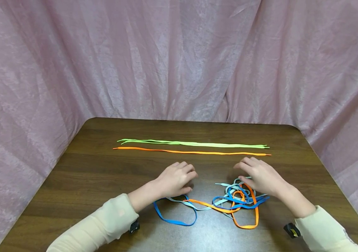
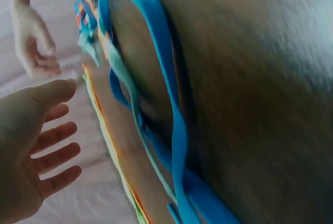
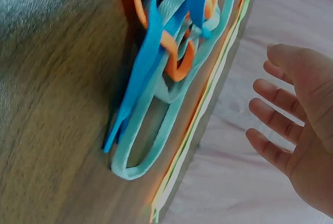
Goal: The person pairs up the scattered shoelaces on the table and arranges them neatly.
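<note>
A loose tangle of flat shoelaces lies on the table's near half: a blue shoelace (image 1: 176,222), an orange shoelace (image 1: 246,226) and a pale teal shoelace (image 1: 204,209). My left hand (image 1: 176,179) hovers by the left end of the tangle, fingers relaxed and holding nothing. Over on the right, my right hand (image 1: 261,175) is just above the upper edge of the main heap, its fingers loosely bent and apart. In the right wrist view, a long teal loop (image 3: 138,169) and blue lace ends (image 3: 112,138) stretch out of the heap, with the right palm empty beside them.
Farther back, several yellow-green shoelaces (image 1: 194,144) lie straight side by side. A single straight orange shoelace (image 1: 191,152) runs parallel in front of them. The brown wooden table (image 1: 87,175) has rounded back corners, and a pink curtain (image 1: 179,63) hangs behind it.
</note>
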Motion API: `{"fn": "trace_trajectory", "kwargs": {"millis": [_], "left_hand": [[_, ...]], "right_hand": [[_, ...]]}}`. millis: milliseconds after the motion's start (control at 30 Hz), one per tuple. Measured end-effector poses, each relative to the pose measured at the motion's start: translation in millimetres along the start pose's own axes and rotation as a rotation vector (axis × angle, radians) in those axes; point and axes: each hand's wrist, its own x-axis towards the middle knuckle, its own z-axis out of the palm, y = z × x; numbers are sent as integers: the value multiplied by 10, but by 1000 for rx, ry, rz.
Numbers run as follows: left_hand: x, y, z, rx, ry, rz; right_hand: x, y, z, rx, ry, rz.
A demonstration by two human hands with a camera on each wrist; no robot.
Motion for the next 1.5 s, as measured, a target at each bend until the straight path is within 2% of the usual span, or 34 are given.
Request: {"fn": "trace_trajectory", "kwargs": {"millis": [433,567,733,1033,1200,1333,1500], "left_hand": [[53,235,137,77,-51,112],[57,277,185,71,-87,115],[64,304,231,45,-116,83],[55,300,240,66,-88,79],[54,292,188,13,-69,61],[54,288,121,-17,-22,51],[49,297,37,-11,57,58]], "right_hand": [[38,-256,44,34,18,-133],[52,-349,71,60,27,-177],[64,-462,95,111,12,-206],[55,-579,156,122,4,-219],[36,-652,168,146,12,-187],[23,-696,187,148,14,-153],[24,-740,225,160,19,-136]]}}
